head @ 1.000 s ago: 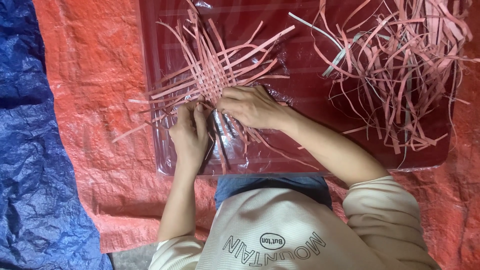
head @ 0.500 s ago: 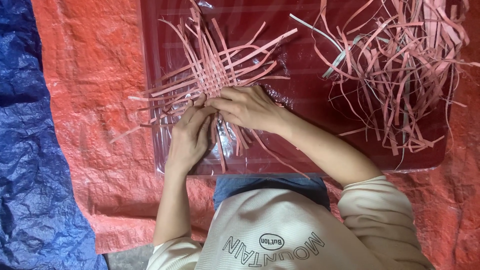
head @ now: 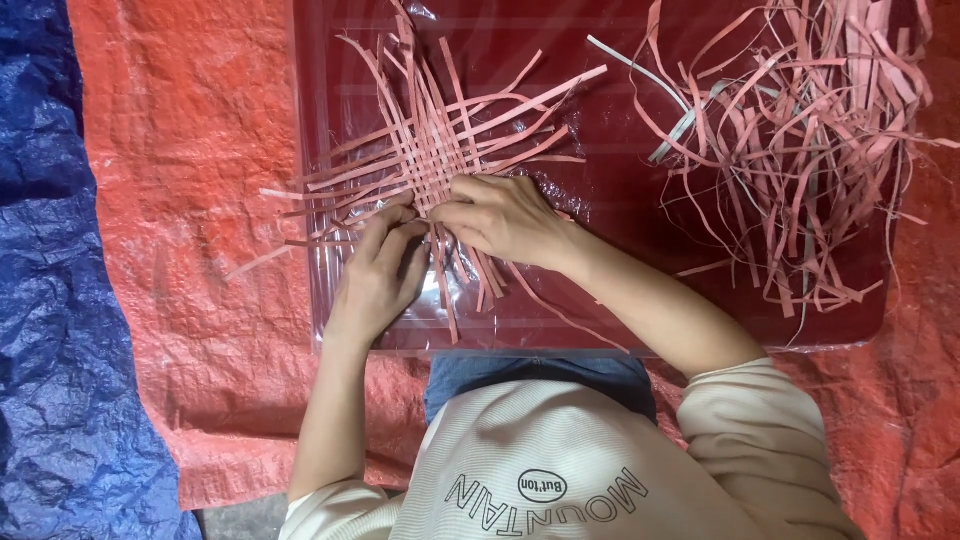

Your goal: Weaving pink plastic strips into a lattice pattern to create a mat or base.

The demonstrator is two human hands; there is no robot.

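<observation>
**A:** Where are your hands right now?

**B:** Both sit at the near edge of the woven mat of pink strips [head: 440,160]. Your left hand [head: 385,265] lies palm down, its fingers pointing up toward the weave, fingertips touching the strips at the mat's lower edge. Your right hand [head: 500,215] comes in from the right and rests just beside it, the fingertips of the two hands almost meeting.

**A:** And the grip on each?

**B:** Your right hand's grip is narrow, fingers curled in and pinched on a strip at the edge of the weave. Your left hand's fingers are bent over the strips and pressing on them; whether they actually pinch one, I cannot tell.

**A:** Where does the mat lie?

**B:** On the clear plastic sheet [head: 330,300], toward its left half, with loose ends sticking out on every side and a few trailing down past your hands. The sheet lies over a dark red surface, which rests on the orange tarpaulin [head: 190,200].

**A:** Anything else around you?

**B:** A loose pile of pink strips [head: 800,150] sits well apart to the right, with a few greyish ones mixed in. A blue tarpaulin [head: 50,330] covers the far left.
</observation>
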